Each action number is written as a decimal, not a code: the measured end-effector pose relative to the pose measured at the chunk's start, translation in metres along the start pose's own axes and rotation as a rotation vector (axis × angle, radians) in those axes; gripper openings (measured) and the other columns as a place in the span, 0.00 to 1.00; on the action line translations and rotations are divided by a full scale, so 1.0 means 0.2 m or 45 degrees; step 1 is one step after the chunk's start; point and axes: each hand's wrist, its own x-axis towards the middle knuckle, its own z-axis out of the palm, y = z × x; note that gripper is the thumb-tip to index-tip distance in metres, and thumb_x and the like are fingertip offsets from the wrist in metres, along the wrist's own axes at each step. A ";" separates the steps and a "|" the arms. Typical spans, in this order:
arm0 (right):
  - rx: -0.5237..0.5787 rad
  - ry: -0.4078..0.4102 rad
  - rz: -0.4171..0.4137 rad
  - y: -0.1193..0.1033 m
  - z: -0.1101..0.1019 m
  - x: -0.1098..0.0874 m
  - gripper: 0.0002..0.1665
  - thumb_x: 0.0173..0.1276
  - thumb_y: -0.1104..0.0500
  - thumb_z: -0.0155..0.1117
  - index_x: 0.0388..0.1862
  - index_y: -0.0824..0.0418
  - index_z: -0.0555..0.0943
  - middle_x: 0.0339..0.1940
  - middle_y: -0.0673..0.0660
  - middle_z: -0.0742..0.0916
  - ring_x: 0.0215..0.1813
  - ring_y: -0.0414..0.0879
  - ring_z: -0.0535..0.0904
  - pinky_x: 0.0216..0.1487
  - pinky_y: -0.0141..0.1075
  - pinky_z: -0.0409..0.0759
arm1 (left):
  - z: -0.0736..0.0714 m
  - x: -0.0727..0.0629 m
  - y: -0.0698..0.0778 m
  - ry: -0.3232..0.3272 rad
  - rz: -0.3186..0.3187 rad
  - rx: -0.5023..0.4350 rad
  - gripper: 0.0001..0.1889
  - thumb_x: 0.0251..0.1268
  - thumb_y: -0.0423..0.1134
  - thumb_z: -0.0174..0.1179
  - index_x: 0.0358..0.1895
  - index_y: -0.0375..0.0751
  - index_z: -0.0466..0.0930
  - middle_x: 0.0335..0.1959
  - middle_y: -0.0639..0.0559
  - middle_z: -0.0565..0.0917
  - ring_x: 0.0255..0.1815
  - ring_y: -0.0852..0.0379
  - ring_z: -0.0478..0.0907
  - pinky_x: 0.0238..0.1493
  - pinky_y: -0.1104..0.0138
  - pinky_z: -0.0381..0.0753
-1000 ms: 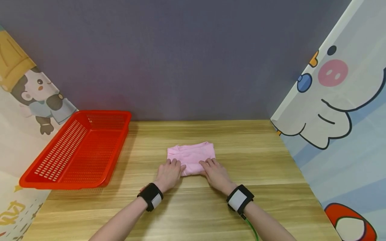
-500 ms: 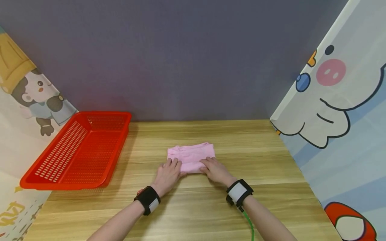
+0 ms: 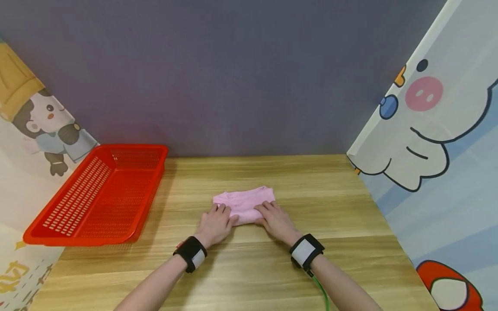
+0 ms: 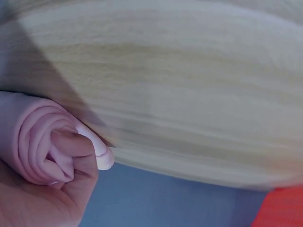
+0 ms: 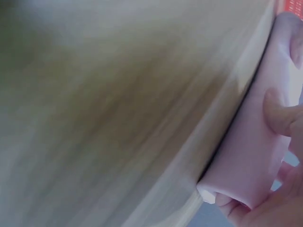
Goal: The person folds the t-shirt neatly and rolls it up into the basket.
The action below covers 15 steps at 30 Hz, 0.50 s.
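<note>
A pink cloth garment, rolled up along its near edge, lies mid-table with its far part flat. My left hand grips the left end of the roll. In the left wrist view, a finger is tucked into the spiral layers of the pink roll. On the right end, my right hand holds the roll. The right wrist view shows its thumb pressed on the smooth near side of the garment, with a fingertip curled at the open end.
A red perforated plastic basket stands on the left of the wood-grain table. Behind the table rises a dark grey panel; cartoon-printed sheets hang at both sides. A green cable runs from the right wrist band.
The left thumb, low at the garment's near edge half a second ago, is now up against the roll. Both hands keep to the same ends; the head view has shifted slightly.
</note>
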 end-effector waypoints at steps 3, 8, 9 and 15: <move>0.032 -0.012 0.012 0.01 0.00 0.01 0.21 0.71 0.47 0.63 0.58 0.54 0.80 0.47 0.53 0.84 0.49 0.52 0.77 0.45 0.48 0.82 | 0.01 -0.02 -0.01 0.087 0.051 0.063 0.25 0.77 0.60 0.47 0.56 0.41 0.74 0.46 0.44 0.79 0.50 0.43 0.79 0.24 0.57 0.76; 0.097 -0.030 -0.001 0.02 0.00 0.02 0.20 0.72 0.48 0.63 0.57 0.56 0.81 0.45 0.54 0.84 0.47 0.52 0.79 0.47 0.48 0.82 | 0.03 -0.04 -0.02 0.268 0.150 0.252 0.31 0.69 0.66 0.54 0.58 0.43 0.73 0.48 0.46 0.78 0.49 0.47 0.78 0.21 0.61 0.77; 0.108 -0.035 -0.006 0.02 -0.01 0.02 0.20 0.71 0.48 0.63 0.57 0.57 0.81 0.45 0.54 0.84 0.47 0.52 0.79 0.48 0.48 0.81 | 0.03 -0.05 -0.02 0.290 0.158 0.267 0.30 0.68 0.66 0.55 0.56 0.43 0.74 0.47 0.46 0.78 0.48 0.47 0.78 0.21 0.62 0.77; 0.130 -0.108 0.026 0.01 -0.03 0.02 0.23 0.72 0.47 0.63 0.59 0.59 0.79 0.47 0.58 0.83 0.51 0.56 0.78 0.51 0.53 0.81 | 0.03 -0.03 -0.01 0.263 0.123 0.112 0.19 0.73 0.57 0.54 0.44 0.44 0.76 0.38 0.47 0.76 0.41 0.47 0.77 0.23 0.58 0.76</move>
